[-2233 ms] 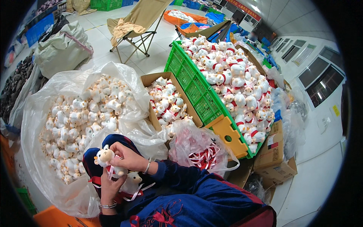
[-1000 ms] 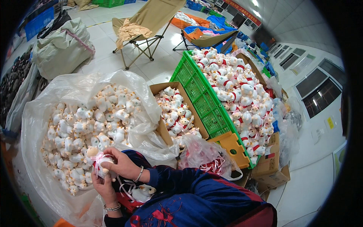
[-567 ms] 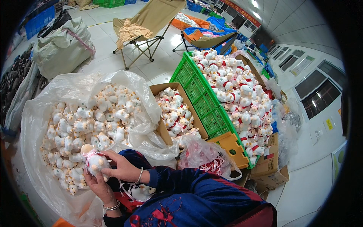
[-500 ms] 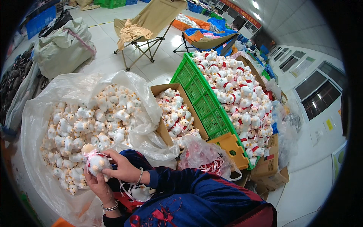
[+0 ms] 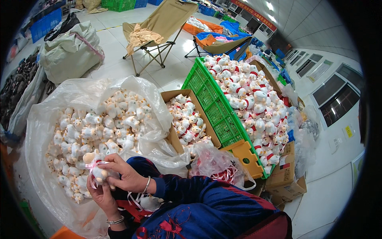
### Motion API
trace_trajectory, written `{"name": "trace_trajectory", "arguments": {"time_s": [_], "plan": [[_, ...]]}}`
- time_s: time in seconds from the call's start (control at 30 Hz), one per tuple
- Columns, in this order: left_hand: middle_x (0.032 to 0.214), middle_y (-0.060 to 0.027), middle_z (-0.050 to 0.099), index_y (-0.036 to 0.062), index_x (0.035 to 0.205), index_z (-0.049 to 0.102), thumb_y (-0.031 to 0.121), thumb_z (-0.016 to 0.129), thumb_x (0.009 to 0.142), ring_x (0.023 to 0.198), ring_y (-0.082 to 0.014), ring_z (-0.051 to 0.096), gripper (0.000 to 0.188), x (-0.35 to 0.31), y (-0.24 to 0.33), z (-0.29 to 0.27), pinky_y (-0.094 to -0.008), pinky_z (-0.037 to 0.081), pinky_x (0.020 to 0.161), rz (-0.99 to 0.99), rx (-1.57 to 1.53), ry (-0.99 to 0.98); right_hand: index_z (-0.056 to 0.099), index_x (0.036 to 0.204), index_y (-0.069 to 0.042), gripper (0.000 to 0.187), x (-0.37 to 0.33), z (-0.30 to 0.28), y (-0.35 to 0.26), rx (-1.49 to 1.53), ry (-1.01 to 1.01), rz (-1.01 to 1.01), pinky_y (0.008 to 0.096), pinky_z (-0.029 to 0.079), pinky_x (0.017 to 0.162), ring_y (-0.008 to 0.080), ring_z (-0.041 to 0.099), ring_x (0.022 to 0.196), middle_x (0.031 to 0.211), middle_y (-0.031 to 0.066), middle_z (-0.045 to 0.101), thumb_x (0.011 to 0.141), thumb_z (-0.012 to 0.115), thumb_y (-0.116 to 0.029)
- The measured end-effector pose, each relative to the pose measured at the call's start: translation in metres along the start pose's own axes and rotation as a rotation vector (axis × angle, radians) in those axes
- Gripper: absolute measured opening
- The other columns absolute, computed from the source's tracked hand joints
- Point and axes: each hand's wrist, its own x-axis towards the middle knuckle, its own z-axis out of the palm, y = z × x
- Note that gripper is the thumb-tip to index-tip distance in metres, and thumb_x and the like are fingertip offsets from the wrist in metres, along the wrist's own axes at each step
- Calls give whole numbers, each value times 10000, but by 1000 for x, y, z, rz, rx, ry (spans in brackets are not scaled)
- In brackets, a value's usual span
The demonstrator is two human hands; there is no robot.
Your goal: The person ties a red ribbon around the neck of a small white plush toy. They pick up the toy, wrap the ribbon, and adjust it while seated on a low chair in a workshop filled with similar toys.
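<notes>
Between my two hands is a small white plush toy (image 5: 96,169) with a cream head and a pale pink ribbon (image 5: 93,164) round its neck. My left hand (image 5: 103,198) grips it from below. From the right, my right hand (image 5: 126,175) has its fingers closed on the toy's body and the ribbon end. A second plush toy (image 5: 150,202) rests on my lap beside loose white and red ribbons (image 5: 134,210). Just beyond my hands, a clear plastic bag (image 5: 41,131) lies wide, full of similar white toys (image 5: 85,127) that show no ribbons.
A cardboard box (image 5: 174,140) and a large green crate (image 5: 207,105) hold toys with red neck ribbons. Near my right arm lies a plastic bag of ribbons (image 5: 221,173). A folding chair (image 5: 159,30), a white sack (image 5: 69,51) and cartons (image 5: 280,175) stand around.
The toy in my hands has turned a little, and my right fingers have shifted toward the ribbon at its neck. The whole view has moved slightly.
</notes>
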Motion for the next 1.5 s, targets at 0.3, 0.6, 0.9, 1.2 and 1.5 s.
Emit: {"name": "trace_trajectory", "arguments": {"time_s": [0.3,0.6,0.9,1.2,1.5], "plan": [[1424,-111,498,23,1466,414,27,542,1004,1238,-187,524,479,-6,0,7,-303,454,1011,-15,103,37,506,1392,-37,514,-5,5,-5,-94,28,-121,355,411,1058,326,484,1262,1370,166,427,890,613,-14],[1454,-145,431,-18,1471,356,52,529,992,1304,-227,458,514,-20,-14,35,-361,363,1103,-35,188,-54,489,1397,-39,483,-30,-9,5,-163,84,135,385,376,1053,337,492,1178,1234,184,502,922,556,-90],[1296,-106,508,1,1437,359,2,546,957,921,-129,659,515,-27,-5,19,-215,499,672,-253,260,-206,492,1354,20,488,-68,-152,32,-888,412,-213,464,377,1084,408,488,1245,1299,229,546,891,628,-55],[1060,-37,631,-1,1181,594,66,568,990,906,-113,647,204,-36,-6,7,-244,516,809,-362,382,-277,675,1028,-14,309,-115,-206,61,-749,-139,574,407,530,790,323,666,893,943,193,672,850,706,-265],[992,-34,661,21,1129,640,105,568,1003,857,-82,633,168,-47,-12,-6,-219,509,723,-459,438,-269,623,1121,-8,554,-120,-72,8,-482,-647,223,430,499,876,358,595,994,1047,182,639,756,768,-400]]}}
